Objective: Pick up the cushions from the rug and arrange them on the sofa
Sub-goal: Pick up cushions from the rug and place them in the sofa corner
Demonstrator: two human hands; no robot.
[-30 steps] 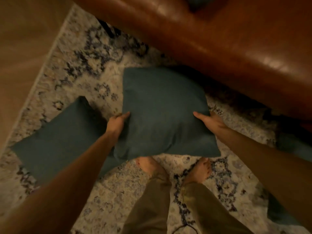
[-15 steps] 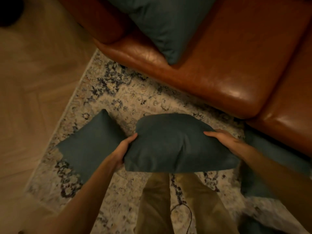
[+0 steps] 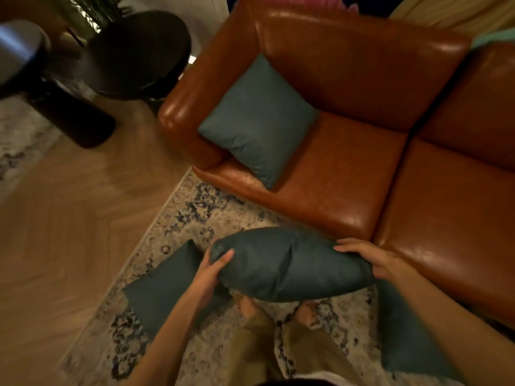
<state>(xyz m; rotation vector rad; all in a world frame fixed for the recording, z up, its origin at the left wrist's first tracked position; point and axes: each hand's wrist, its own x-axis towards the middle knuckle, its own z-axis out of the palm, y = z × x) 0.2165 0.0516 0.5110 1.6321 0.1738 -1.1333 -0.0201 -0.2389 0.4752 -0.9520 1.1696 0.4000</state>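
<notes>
Holding the lifted cushion clear of the rug, both hands grasp it by its ends. The left hand has its thumb over the top of the left end with the fingers tucked beneath, and the right hand wraps round the right end. It hangs above the person's feet, just in front of the sofa and not yet on the seat.

By my reckoning the job is under halfway. One corner cushion is already placed, leaning into the angle of the armrest and backrest. The one in hand is picked up but not set down. Two more lie on the rug: the left floor cushion beside the left forearm, and the right floor cushion, partly hidden under the right forearm and close against the sofa's base. Whether others lie out of view I cannot tell
</notes>
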